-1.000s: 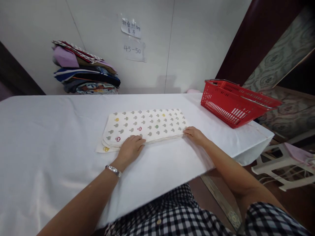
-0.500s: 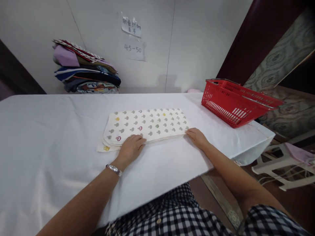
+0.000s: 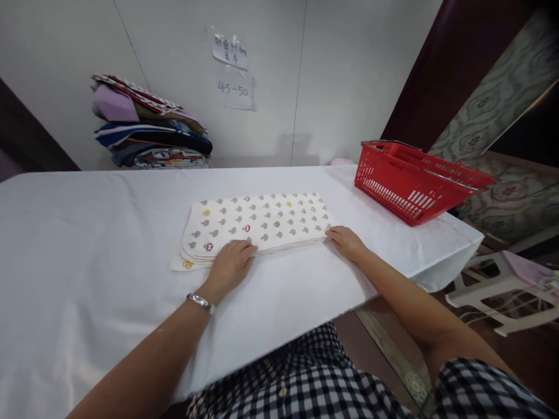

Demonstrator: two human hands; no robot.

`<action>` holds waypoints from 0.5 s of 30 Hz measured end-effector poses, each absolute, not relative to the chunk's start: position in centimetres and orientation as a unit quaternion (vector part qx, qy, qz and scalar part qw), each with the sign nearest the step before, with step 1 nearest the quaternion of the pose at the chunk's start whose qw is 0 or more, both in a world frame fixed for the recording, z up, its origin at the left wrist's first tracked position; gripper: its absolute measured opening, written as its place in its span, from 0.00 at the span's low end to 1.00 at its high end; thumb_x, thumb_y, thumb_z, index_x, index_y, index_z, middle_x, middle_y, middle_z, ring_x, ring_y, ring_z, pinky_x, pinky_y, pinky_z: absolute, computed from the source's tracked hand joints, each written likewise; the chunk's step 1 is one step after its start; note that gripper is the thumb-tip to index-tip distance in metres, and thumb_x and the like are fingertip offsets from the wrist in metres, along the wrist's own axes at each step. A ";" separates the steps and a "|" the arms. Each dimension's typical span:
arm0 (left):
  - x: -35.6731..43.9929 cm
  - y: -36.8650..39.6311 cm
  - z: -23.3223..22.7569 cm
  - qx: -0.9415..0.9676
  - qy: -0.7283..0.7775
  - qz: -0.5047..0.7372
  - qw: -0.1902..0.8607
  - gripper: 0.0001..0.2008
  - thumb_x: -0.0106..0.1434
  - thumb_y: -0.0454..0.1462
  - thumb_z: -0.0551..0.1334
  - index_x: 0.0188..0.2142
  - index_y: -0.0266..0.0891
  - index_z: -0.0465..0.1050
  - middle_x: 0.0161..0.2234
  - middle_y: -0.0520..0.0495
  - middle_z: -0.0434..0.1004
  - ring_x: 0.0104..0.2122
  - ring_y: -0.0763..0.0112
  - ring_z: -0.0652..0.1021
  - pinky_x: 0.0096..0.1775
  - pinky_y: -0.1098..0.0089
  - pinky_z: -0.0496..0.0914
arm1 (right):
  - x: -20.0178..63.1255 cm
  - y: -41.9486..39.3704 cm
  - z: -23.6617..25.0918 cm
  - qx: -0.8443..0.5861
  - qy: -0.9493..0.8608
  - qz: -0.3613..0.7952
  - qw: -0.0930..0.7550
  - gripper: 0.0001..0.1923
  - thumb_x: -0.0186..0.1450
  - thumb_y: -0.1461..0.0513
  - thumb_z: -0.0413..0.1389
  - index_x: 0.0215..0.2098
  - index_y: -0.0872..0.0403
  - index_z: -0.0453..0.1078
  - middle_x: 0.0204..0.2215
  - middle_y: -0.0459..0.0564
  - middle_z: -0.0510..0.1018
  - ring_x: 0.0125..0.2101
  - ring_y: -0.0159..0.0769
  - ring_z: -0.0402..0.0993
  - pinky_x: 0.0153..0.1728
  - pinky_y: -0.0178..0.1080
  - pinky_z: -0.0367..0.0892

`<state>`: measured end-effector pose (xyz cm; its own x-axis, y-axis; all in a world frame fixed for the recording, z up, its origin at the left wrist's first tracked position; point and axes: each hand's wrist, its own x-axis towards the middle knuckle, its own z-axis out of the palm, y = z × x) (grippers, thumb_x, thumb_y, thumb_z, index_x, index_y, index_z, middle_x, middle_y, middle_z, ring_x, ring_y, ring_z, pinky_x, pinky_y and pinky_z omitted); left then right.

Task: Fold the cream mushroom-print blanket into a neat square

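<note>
A cream cloth (image 3: 262, 224) printed with small grey, red and yellow mushrooms lies folded in several layers on the white table (image 3: 87, 233). My left hand (image 3: 230, 265) rests palm down on the cloth's near edge, left of its middle, fingers together. My right hand (image 3: 346, 241) touches the cloth's near right corner with its fingertips. Neither hand lifts the cloth. A silver watch (image 3: 201, 302) sits on my left wrist.
A red plastic basket (image 3: 414, 180) stands at the table's far right corner. A stack of folded fabrics (image 3: 148, 125) lies against the wall at the back left. Paper notes (image 3: 233, 73) hang on the wall. A white stool (image 3: 502, 288) stands on the floor to the right.
Nothing has visibly changed apart from a slight shift of the camera; both hands stay at the cloth's near edge.
</note>
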<state>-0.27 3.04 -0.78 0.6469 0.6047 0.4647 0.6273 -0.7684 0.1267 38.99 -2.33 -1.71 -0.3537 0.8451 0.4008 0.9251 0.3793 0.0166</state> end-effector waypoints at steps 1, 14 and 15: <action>-0.3 3.1 -0.9 -0.907 -0.341 -0.244 0.028 0.13 0.62 0.33 0.53 0.44 0.41 0.72 0.44 0.41 0.74 0.44 0.59 0.72 0.43 0.57 0.69 | 39.0 -2.2 -1.6 -0.544 -0.815 -0.119 0.160 0.17 0.63 0.68 0.48 0.46 0.54 0.72 0.43 0.55 0.76 0.43 0.42 0.71 0.44 0.45 0.66; 0.0 2.8 -0.4 -0.907 -0.362 -0.206 0.057 0.18 0.58 0.27 0.51 0.46 0.38 0.71 0.45 0.40 0.74 0.45 0.57 0.72 0.43 0.59 0.67 | 39.0 -1.9 0.2 -0.537 -0.832 -0.071 0.122 0.14 0.64 0.65 0.49 0.44 0.54 0.73 0.42 0.55 0.76 0.42 0.41 0.72 0.44 0.44 0.68; 0.0 2.8 -0.4 -0.907 -0.364 -0.204 0.057 0.19 0.58 0.27 0.51 0.47 0.38 0.71 0.45 0.40 0.74 0.45 0.57 0.72 0.43 0.59 0.67 | 39.0 -1.8 0.3 -0.537 -0.833 -0.068 0.115 0.13 0.64 0.64 0.49 0.44 0.54 0.73 0.42 0.55 0.76 0.42 0.41 0.72 0.44 0.44 0.68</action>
<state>-0.02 2.82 -0.42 0.6516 0.6369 0.4120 0.6832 -0.7288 0.0462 38.96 -1.79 0.33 -0.3967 0.8789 0.2647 0.9102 0.4141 -0.0108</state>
